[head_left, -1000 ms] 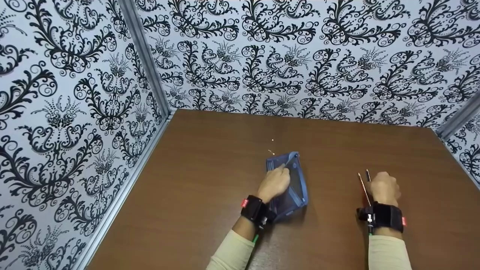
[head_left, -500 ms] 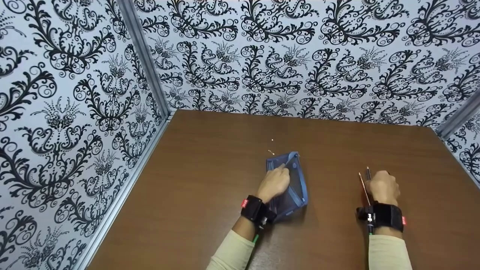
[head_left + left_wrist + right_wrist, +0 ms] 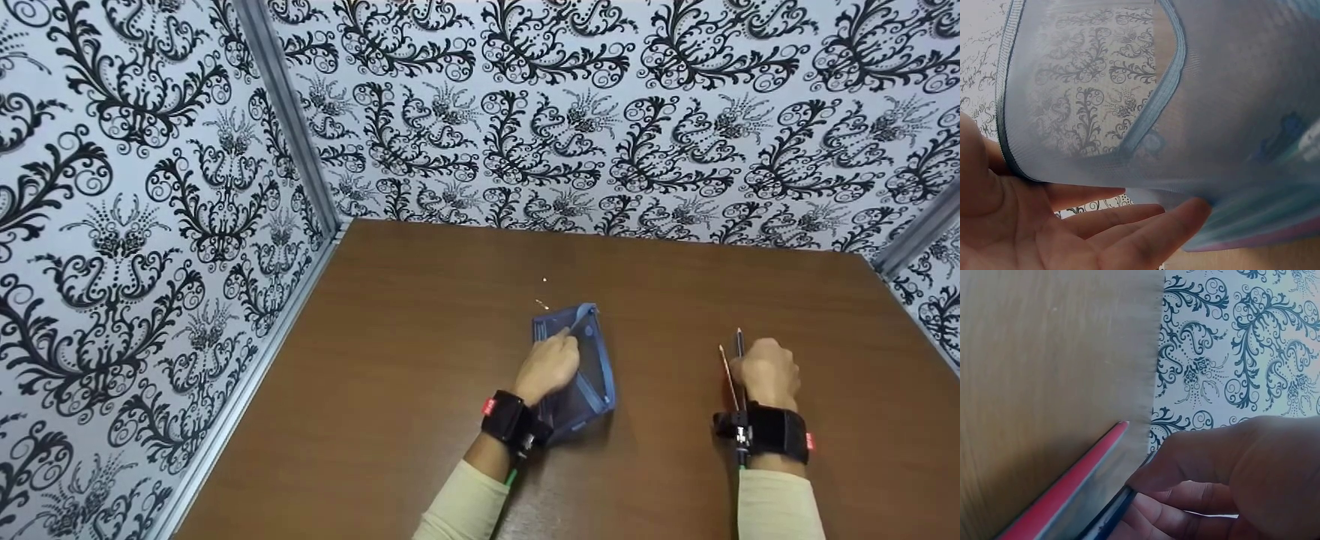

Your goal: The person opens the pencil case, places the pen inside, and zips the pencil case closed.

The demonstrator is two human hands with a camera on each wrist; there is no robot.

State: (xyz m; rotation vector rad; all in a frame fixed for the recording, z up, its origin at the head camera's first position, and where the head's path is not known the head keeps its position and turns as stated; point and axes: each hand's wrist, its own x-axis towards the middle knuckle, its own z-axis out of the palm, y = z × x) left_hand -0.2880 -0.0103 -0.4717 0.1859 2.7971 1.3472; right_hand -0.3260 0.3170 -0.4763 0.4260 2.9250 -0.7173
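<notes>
My left hand (image 3: pixel 551 367) holds a blue see-through mesh zip pouch (image 3: pixel 598 358) at its edge, near the middle of the table. In the left wrist view the pouch (image 3: pixel 1252 84) fills most of the picture; its edge runs between thumb and fingers, and pinkish and greenish stripes show low on it. To the right, my right hand (image 3: pixel 769 373) pinches a dark blue pencil (image 3: pixel 1109 512) between thumb and fingers, its tip (image 3: pixel 739 334) pointing away from me. A red pencil (image 3: pixel 1067 486) lies alongside, left of the held one; its rear end is hidden by the wrist camera.
Small pale specks (image 3: pixel 543 304) mark the brown table (image 3: pixel 420 315) just beyond the pouch. Black-and-white patterned walls (image 3: pixel 540 135) with grey metal posts (image 3: pixel 296 112) bound the table at the back and left. Each wrist wears a black camera strap (image 3: pixel 778 435).
The dark blue pencil has shifted away from me and swung slightly upright in the head view, with the right hand edging forward. The left hand and pouch stay put.
</notes>
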